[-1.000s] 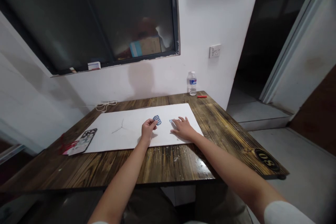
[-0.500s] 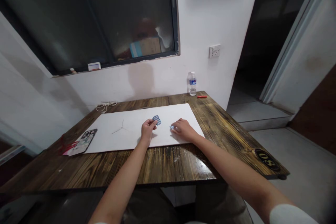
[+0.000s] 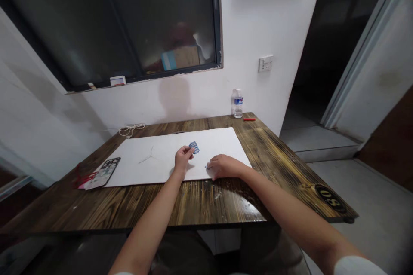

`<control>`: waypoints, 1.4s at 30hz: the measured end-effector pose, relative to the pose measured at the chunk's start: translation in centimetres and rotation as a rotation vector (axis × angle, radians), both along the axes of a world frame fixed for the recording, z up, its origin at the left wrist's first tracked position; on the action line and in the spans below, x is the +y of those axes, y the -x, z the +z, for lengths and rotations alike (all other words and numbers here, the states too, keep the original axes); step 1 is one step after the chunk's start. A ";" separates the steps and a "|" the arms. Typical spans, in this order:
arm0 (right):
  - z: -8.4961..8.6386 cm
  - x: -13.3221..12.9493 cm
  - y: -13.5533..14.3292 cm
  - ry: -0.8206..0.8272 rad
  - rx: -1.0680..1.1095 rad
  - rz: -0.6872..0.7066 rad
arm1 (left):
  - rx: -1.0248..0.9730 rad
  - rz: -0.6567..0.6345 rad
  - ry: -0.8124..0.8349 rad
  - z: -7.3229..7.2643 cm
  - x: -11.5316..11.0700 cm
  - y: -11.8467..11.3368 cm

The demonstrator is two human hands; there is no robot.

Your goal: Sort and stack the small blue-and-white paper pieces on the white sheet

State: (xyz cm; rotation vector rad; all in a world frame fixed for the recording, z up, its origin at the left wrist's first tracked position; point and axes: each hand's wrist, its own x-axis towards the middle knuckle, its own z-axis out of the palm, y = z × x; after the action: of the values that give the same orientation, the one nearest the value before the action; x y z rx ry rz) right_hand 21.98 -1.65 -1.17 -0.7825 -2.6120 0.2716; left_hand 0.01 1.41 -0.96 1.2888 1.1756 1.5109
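My left hand [image 3: 182, 159] pinches a small flat blue patterned piece [image 3: 194, 148] with scalloped edges between thumb and fingers, just above the white board [image 3: 167, 146]. Lower and to the right, my right hand [image 3: 224, 166] is at the board with its fingers curled down. A sliver of a second small blue piece [image 3: 208, 167] shows at those fingertips; most of it is hidden. Farther left on the board are thin dark lines [image 3: 150, 155] that branch from one point.
At the board's left end lie a dark patterned case [image 3: 111, 165] and red-handled scissors [image 3: 88, 178]. A white cable [image 3: 131, 129] rests at the table's back edge. A plastic bottle [image 3: 238, 105] and a red pen [image 3: 249, 119] are at the back right.
My right hand has moved down towards the near edge of the board and slightly left, with the blue piece at its fingertips now more hidden. The left hand keeps its hold.
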 end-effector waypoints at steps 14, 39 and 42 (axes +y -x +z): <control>0.2 -0.8 0.6 -0.077 0.036 0.150 | 0.016 -0.019 0.014 -0.2 0.1 0.0; -0.1 0.6 -0.7 -0.302 0.172 -0.032 | -0.010 -0.119 0.108 -0.2 -0.4 -0.7; 0.1 0.3 -0.6 -0.420 0.411 -0.120 | 0.009 -0.154 0.135 -0.3 -0.6 -0.8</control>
State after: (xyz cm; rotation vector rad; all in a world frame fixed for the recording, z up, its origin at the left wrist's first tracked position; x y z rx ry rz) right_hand 22.56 -1.32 -1.11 -0.6483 -2.1218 -0.1376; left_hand 0.80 0.77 -1.21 1.2659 1.1371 1.2938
